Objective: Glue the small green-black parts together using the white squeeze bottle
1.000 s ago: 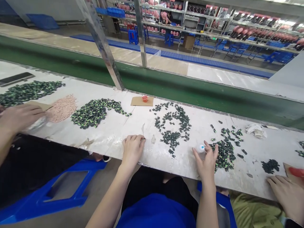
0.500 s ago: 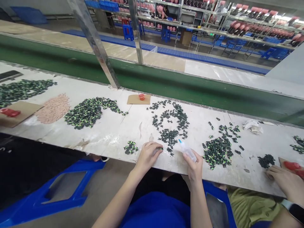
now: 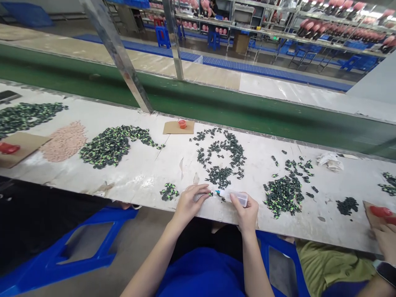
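Note:
My left hand [image 3: 191,203] pinches a small dark piece with a bright green spot [image 3: 210,194] between thumb and fingertips, just over the table's front edge. In my right hand [image 3: 248,213] is a translucent squeeze bottle [image 3: 239,198], lying nearly level with its blue nozzle pointing left. The nozzle tip is at the small piece or very close to it; whether they touch I cannot tell. Beyond my hands lies a scattered ring of small dark pieces [image 3: 219,175]. A little cluster of dark-and-green pieces [image 3: 169,192] sits left of my left hand.
Large dark-and-green heaps lie left [image 3: 107,148] and right [image 3: 284,196]. Farther left is a pink pile [image 3: 64,142]. A red pot [image 3: 182,123] stands on cardboard [image 3: 170,128] at the back. A metal post [image 3: 123,70] rises behind. A co-worker's hand [image 3: 386,237] is at far right.
My right hand has brought the bottle left and tipped it from slanting upward to nearly level, its nozzle now at my left fingertips. The co-worker's hand has shifted right, toward the red thing.

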`<move>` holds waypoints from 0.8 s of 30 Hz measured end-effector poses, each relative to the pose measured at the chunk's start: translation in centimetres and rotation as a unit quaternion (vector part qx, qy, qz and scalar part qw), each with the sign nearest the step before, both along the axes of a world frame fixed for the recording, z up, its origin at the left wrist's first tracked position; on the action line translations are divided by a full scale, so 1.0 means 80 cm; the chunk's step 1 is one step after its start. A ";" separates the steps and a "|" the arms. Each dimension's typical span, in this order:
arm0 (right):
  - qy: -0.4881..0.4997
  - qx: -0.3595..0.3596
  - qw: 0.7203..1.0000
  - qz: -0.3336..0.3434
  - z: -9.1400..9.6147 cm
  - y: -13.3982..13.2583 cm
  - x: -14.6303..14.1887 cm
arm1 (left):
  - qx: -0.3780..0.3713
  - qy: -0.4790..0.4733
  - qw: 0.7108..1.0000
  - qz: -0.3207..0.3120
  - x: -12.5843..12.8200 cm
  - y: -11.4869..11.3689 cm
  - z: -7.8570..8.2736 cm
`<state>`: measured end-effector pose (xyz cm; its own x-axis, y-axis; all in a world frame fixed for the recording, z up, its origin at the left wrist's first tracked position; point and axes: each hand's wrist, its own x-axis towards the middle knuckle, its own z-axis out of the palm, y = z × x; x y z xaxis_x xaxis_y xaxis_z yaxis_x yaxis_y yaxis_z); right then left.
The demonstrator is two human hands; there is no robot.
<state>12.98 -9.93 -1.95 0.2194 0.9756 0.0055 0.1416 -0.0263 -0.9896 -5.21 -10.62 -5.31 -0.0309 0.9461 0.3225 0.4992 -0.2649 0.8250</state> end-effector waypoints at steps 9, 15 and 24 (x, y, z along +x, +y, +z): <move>-0.031 -0.024 0.999 0.014 -0.005 0.000 0.001 | -0.003 0.003 1.000 0.001 -0.001 0.000 -0.001; -0.030 -0.032 0.999 0.013 -0.004 0.000 0.001 | 0.003 0.008 1.000 0.000 -0.001 0.000 -0.001; -0.035 -0.029 0.999 0.016 -0.006 0.000 0.000 | 0.012 -0.002 1.000 -0.002 0.000 0.001 -0.003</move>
